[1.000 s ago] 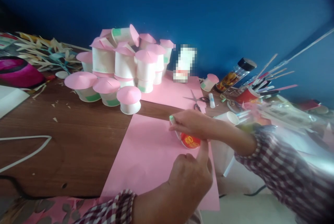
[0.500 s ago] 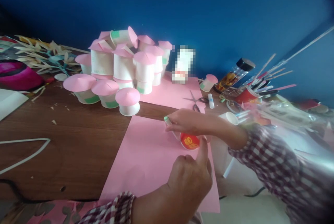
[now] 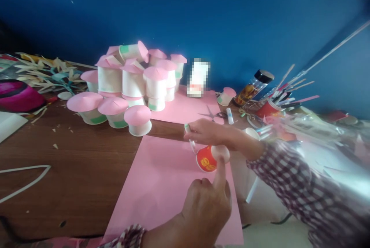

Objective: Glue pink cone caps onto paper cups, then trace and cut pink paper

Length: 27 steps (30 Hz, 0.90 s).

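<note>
A red paper cup (image 3: 207, 159) with yellow print stands upside down on a pink sheet of paper (image 3: 156, 186). Pressing on the cup's white base with an outstretched index finger, my left hand (image 3: 208, 203) holds it down; its other fingers are curled. My right hand (image 3: 204, 130) is closed around a slim white pen (image 3: 192, 144) with a pale green end. The pen slants down to the paper beside the left edge of the cup's rim. Its tip is too blurred to make out.
Several white cups with pink cone tops (image 3: 137, 120) stand stacked at the back left. Behind my right hand lie scissors (image 3: 212, 116) and a glue stick (image 3: 229, 116). A jar (image 3: 251, 88), a red pen cup (image 3: 268, 109) and plastic bags (image 3: 312, 128) crowd the right.
My right hand with the pen has lifted away from the cup, uncovering its red side and white base. The left index finger stays on the base. The view has tilted slightly.
</note>
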Available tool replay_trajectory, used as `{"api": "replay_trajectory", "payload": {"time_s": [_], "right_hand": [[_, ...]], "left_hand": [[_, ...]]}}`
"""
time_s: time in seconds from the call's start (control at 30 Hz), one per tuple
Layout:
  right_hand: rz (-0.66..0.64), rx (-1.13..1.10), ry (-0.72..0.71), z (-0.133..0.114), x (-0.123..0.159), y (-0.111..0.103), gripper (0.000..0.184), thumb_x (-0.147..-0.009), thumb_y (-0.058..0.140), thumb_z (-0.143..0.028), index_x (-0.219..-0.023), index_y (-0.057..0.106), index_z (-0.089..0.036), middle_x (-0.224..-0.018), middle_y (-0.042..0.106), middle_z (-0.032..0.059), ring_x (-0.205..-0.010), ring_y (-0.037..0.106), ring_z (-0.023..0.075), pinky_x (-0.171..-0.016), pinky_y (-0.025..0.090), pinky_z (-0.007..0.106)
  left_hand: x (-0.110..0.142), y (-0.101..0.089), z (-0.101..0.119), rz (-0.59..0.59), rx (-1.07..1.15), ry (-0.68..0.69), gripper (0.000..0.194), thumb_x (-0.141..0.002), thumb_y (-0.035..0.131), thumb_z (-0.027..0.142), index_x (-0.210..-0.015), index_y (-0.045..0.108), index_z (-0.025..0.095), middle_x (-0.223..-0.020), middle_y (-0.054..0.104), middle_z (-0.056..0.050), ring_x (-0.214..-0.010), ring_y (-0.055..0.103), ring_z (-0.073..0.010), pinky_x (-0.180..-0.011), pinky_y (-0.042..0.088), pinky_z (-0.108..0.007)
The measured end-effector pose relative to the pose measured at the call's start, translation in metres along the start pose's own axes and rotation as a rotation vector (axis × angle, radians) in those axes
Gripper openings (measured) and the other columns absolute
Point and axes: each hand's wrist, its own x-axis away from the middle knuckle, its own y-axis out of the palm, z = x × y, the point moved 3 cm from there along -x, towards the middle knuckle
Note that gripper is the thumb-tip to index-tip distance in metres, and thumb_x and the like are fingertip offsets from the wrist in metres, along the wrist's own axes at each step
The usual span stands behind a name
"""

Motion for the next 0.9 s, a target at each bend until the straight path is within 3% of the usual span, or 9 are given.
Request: {"api": "replay_trajectory", "payload": {"time_s": [0.33, 0.53, 0.73, 0.9], "right_hand": [[0.092, -0.040, 0.052, 0.023, 0.014, -0.010, 0.034, -0.092, 0.048, -0.044, -0.085, 0.067, -0.016, -0.078, 0.061, 0.0029, -0.066, 0.054, 0.0118, -0.057, 0.035, 0.022], [0.197, -0.079, 0.039, 0.035, 0.026, -0.011, 0.033, -0.093, 0.048, -0.038, -0.073, 0.063, -0.015, -0.072, 0.062, 0.0010, -0.061, 0.054, 0.0095, -0.058, 0.037, 0.021], [0.282, -0.167, 0.120, 0.046, 0.040, -0.007, 0.034, -0.091, 0.050, -0.039, -0.074, 0.064, -0.014, -0.066, 0.064, 0.0010, -0.058, 0.057, 0.0106, -0.055, 0.040, 0.021], [0.370, -0.237, 0.104, 0.047, 0.057, -0.003, 0.030, -0.090, 0.052, -0.037, -0.077, 0.064, -0.013, -0.065, 0.064, 0.0006, -0.059, 0.058, 0.0106, -0.056, 0.041, 0.020]], "left_hand": [[-0.001, 0.001, -0.001, 0.024, -0.006, 0.008, 0.018, -0.065, 0.045, 0.001, -0.066, 0.051, 0.017, -0.125, 0.060, -0.016, -0.035, 0.047, -0.0114, -0.032, 0.040, -0.029], [-0.001, -0.002, -0.002, -0.015, 0.000, 0.021, 0.022, -0.063, 0.044, -0.002, -0.070, 0.054, 0.017, -0.121, 0.063, -0.016, -0.035, 0.048, -0.0124, -0.031, 0.041, -0.029], [-0.002, -0.002, -0.003, -0.024, -0.014, 0.040, 0.022, -0.061, 0.045, -0.002, -0.066, 0.055, 0.017, -0.121, 0.064, -0.014, -0.034, 0.049, -0.0123, -0.031, 0.042, -0.029], [-0.003, 0.001, -0.004, -0.017, -0.069, 0.062, 0.022, -0.065, 0.046, -0.002, -0.069, 0.059, 0.016, -0.130, 0.057, -0.014, -0.034, 0.049, -0.0094, -0.032, 0.042, -0.027]]}}
